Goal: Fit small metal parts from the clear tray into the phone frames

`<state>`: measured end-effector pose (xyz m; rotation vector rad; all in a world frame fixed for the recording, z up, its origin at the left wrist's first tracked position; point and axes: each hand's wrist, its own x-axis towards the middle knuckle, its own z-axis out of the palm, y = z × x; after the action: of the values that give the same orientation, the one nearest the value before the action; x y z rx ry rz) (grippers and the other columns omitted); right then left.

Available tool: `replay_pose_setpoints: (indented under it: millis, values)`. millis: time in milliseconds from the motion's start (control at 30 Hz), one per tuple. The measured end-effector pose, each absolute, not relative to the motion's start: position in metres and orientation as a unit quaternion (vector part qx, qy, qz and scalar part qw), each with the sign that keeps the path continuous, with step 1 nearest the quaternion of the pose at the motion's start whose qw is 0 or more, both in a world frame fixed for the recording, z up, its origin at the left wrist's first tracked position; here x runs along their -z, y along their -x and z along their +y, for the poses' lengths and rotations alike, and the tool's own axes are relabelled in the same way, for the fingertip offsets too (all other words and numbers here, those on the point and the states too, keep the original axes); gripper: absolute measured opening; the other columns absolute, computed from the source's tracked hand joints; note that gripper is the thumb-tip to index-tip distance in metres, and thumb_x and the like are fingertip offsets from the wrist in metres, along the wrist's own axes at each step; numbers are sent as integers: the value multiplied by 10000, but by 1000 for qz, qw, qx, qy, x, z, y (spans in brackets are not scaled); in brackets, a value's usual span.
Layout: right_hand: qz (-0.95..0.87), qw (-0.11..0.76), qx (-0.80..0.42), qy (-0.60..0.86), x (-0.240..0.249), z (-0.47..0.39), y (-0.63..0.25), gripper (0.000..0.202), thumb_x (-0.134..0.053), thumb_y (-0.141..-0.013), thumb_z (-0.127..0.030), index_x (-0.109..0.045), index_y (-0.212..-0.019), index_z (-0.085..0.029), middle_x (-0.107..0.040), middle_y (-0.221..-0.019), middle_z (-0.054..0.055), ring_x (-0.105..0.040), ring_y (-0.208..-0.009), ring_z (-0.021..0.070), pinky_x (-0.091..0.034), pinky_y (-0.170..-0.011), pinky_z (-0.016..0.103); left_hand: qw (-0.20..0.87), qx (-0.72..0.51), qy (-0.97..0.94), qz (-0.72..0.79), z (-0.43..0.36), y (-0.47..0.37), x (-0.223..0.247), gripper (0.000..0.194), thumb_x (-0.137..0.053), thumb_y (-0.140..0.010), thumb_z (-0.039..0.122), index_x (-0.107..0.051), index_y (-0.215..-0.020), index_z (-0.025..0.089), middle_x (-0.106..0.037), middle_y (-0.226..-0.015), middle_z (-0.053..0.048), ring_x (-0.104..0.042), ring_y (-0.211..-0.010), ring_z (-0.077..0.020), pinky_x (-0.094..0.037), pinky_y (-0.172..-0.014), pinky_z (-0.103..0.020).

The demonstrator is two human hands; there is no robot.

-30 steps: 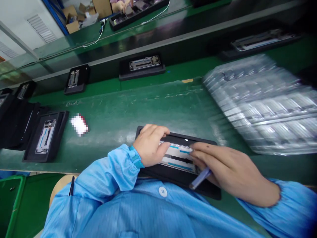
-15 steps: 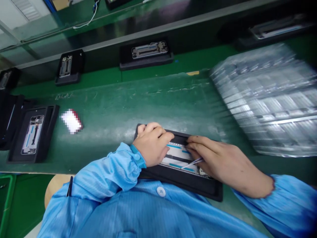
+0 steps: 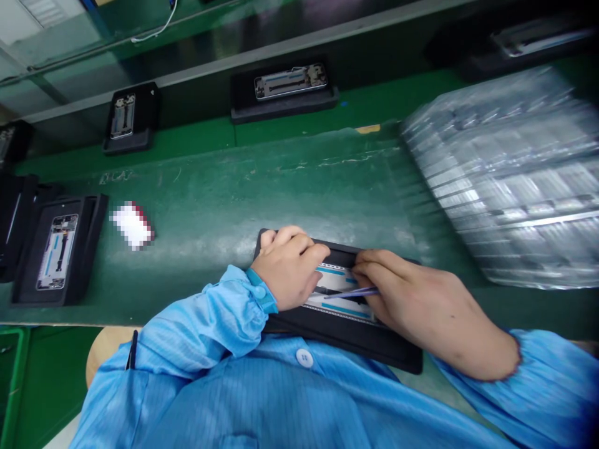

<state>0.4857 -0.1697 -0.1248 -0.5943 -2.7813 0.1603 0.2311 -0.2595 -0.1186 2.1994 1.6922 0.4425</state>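
Note:
A black foam tray (image 3: 397,350) lies at the bench's near edge, close to my body. In it sits an open phone housing (image 3: 339,274) with blue strips on its white inner face. My left hand (image 3: 290,268) is closed on the tray's left part, fingers curled at the far rim and thumb above the housing. Its palm hides the housing's left end. Pinched in my right hand (image 3: 412,293) is a pair of tweezers (image 3: 349,293), its tips pointing left over the middle of the housing. The right hand covers the housing's right end.
Clear plastic blister trays (image 3: 524,187) are stacked on the right. Left stands another black tray (image 3: 25,287) with a phone housing (image 3: 58,252), near a blurred-out white and red item (image 3: 133,226). More trays with housings (image 3: 290,81) line the back.
The tweezers have swung flatter, their tips moving up and left across the housing. My left hand stays in place. The whole view has shifted slightly.

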Motion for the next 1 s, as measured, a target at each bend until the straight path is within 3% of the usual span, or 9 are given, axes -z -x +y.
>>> replay_pose_setpoints:
  millis: [167, 367, 633, 800, 900, 1000]
  values:
    - [-948, 149, -152, 235, 134, -163, -494, 215, -574, -1026, -192, -767, -1111, -230, -800, -1199, 89, -791, -960, 253, -624, -736, 394, 168, -154, -768, 598, -259, -232, 118, 307, -666, -1049, 290, -699, -1347, 226, -748, -1316, -130, -530, -1431, -360, -403, -1058, -553]
    - [-963, 173, -44, 202, 144, -171, -510, 322, -601, -1043, -171, -812, -1279, -228, -784, -1347, 110, -794, -1024, 254, -622, -753, 373, 163, -152, -766, 603, -259, -233, 116, 292, -669, -1043, 286, -711, -1326, 228, -741, -1330, -133, -527, -1445, -360, -407, -1056, -539]
    - [-958, 161, -4, 238, 142, -196, -500, 355, -606, -1004, -140, -792, -1305, -169, -800, -1346, 142, -797, -1056, 296, -647, -834, 411, 158, -159, -766, 602, -258, -233, 117, 285, -678, -1046, 296, -722, -1315, 211, -749, -1311, -132, -543, -1430, -361, -405, -1060, -537]
    - [-949, 161, -84, 258, 130, -194, -503, 402, -614, -996, -172, -762, -1368, -207, -776, -1415, 139, -807, -1096, 313, -680, -861, 434, 162, -151, -765, 604, -257, -231, 116, 280, -682, -1049, 311, -727, -1307, 212, -753, -1327, -134, -535, -1443, -371, -405, -1074, -554]
    - [-914, 212, -203, 280, 109, -178, -513, 281, -665, -1050, -271, -774, -1308, -293, -760, -1410, 110, -797, -1144, 320, -686, -917, 447, 168, -143, -769, 600, -256, -231, 116, 249, -673, -1051, 296, -735, -1279, 219, -765, -1305, -123, -528, -1449, -373, -407, -1082, -569]
    - [-853, 293, -263, 342, 92, -168, -515, 265, -575, -1107, -264, -793, -1238, -340, -738, -1383, 121, -762, -1212, 361, -667, -963, 513, 169, -135, -770, 600, -256, -230, 116, 220, -663, -1056, 299, -739, -1254, 240, -775, -1294, -111, -515, -1462, -376, -407, -1093, -582]
